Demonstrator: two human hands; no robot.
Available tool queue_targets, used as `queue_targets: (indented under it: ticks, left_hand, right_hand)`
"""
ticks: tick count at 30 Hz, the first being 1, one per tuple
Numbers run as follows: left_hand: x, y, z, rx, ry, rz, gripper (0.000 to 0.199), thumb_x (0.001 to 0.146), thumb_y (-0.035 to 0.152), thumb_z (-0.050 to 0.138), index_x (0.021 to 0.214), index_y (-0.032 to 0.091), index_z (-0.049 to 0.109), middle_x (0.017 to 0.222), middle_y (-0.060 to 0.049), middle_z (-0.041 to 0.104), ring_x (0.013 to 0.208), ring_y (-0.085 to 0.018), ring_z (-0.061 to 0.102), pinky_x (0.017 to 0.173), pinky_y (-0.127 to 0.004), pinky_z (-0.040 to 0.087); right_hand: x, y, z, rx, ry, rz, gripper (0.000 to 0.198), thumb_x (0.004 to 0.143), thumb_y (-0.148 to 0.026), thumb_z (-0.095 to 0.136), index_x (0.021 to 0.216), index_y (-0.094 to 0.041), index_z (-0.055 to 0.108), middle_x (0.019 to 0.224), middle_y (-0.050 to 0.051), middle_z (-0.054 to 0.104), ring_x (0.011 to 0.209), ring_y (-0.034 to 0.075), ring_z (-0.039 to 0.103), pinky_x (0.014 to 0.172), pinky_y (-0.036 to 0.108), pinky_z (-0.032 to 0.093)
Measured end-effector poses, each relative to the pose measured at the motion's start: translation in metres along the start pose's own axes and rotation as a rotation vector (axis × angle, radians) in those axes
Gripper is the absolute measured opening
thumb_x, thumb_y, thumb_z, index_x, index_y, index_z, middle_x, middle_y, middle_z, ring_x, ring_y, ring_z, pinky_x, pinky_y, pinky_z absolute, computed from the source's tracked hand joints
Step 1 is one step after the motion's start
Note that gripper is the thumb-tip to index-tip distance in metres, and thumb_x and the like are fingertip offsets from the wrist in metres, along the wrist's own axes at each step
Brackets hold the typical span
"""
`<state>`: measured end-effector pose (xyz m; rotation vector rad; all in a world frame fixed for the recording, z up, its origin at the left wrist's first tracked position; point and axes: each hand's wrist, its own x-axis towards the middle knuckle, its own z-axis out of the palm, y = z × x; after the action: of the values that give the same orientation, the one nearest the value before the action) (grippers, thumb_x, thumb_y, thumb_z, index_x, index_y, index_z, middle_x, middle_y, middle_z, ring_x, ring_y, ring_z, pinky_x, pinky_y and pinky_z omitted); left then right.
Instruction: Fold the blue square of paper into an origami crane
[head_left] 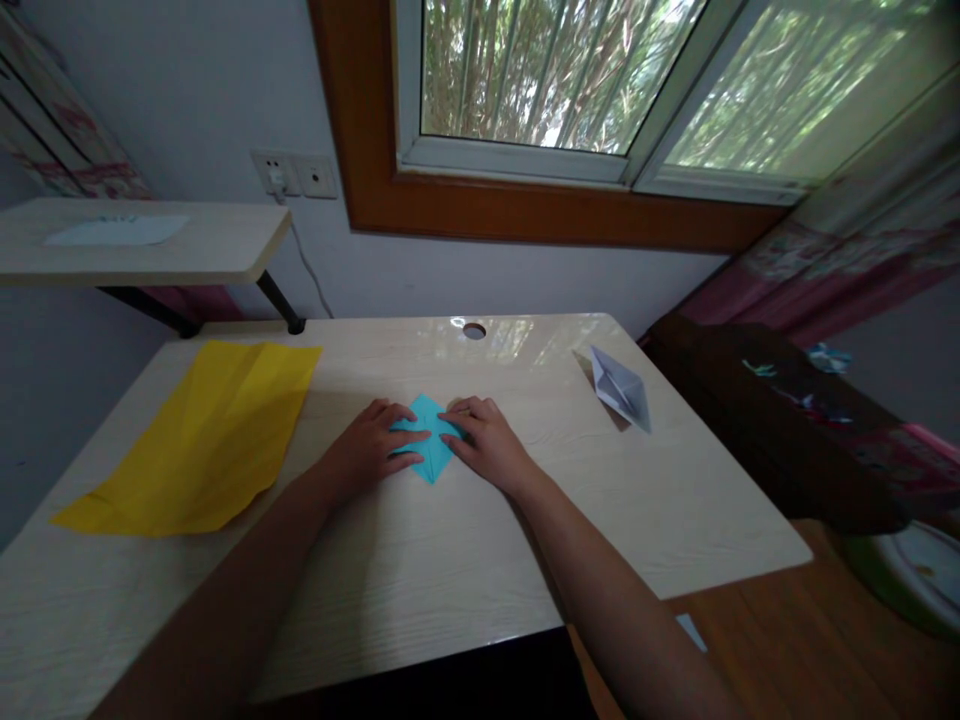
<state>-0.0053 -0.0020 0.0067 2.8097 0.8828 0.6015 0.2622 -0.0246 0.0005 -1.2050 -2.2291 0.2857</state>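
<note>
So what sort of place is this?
Most likely a room in a home, perhaps a bedroom or study: a pale desk stands below a window, a pink-patterned curtain hangs to the right, and folded blue paper lies on the desk.

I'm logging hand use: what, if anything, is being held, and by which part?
The blue folded paper lies on the table, the left hand on its left part, the right hand on its right; whether either pinches an edge cannot be told.
</note>
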Motion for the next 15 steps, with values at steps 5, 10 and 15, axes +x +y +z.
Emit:
queue_targets:
  ticks: [5, 10, 15]
  left_hand:
    - [0.0, 0.0042, -0.0006, 0.0, 0.004, -0.04, 0.042, 0.096, 0.045, 0.065, 0.136, 0.031, 0.067, 0.13, -0.01, 0.061, 0.118, -0.03, 0.05, 0.107, -0.049, 0.045]
    - [-0.001, 0.0062, 0.0005, -0.024, 0.016, -0.051, 0.048, 0.093, 0.047, 0.069, 0.137, 0.028, 0.066, 0.134, -0.011, 0.06, 0.121, -0.031, 0.049, 0.109, -0.051, 0.044]
    - [-0.0018, 0.0074, 0.0013, -0.031, 0.023, -0.064, 0.051, 0.09, 0.047, 0.073, 0.136, 0.026, 0.067, 0.135, -0.013, 0.06, 0.124, -0.032, 0.049, 0.11, -0.052, 0.043]
  right_hand:
    - [-0.001, -0.0011, -0.0014, 0.008, -0.006, 0.015, 0.034, 0.094, -0.032, 0.07, 0.128, -0.026, 0.07, 0.122, 0.011, 0.065, 0.109, 0.027, 0.06, 0.095, 0.047, 0.052]
    - [-0.0033, -0.0021, -0.0029, 0.014, -0.009, 0.023, 0.038, 0.094, -0.035, 0.071, 0.131, -0.028, 0.069, 0.12, 0.011, 0.064, 0.108, 0.027, 0.059, 0.094, 0.047, 0.051]
    - [-0.0048, -0.0016, -0.0032, 0.007, -0.03, 0.03, 0.037, 0.093, -0.039, 0.071, 0.129, -0.029, 0.07, 0.115, 0.01, 0.063, 0.105, 0.026, 0.058, 0.092, 0.045, 0.051]
